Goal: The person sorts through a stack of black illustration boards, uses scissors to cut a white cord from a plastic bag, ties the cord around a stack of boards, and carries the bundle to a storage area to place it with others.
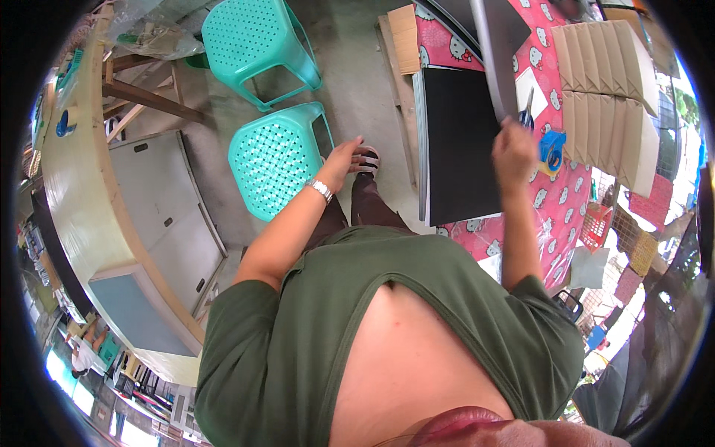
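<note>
My right hand (514, 155) is over the table at the right, its fingers closed on the near end of a long, narrow grey sheet (493, 59), perhaps a board seen nearly edge-on. Beneath it lies a stack of black boards (462, 149) with pale edges. A pair of scissors (527, 112) with dark blue handles lies just beyond that hand, and a blue tape dispenser (552, 151) with a yellowish roll sits to its right. My left hand (344, 162), a metal watch on its wrist, hangs empty beside a green stool (275, 160), fingers stretched out.
A pink patterned cloth (547, 223) covers the table. Folded brown paper stacks (599, 97) stand at its far right. Another green stool (249, 41) is farther ahead. On the left a long, pale counter (89, 186) stands beside grey panels (167, 201). More black sheets (514, 22) lie at the table's far end.
</note>
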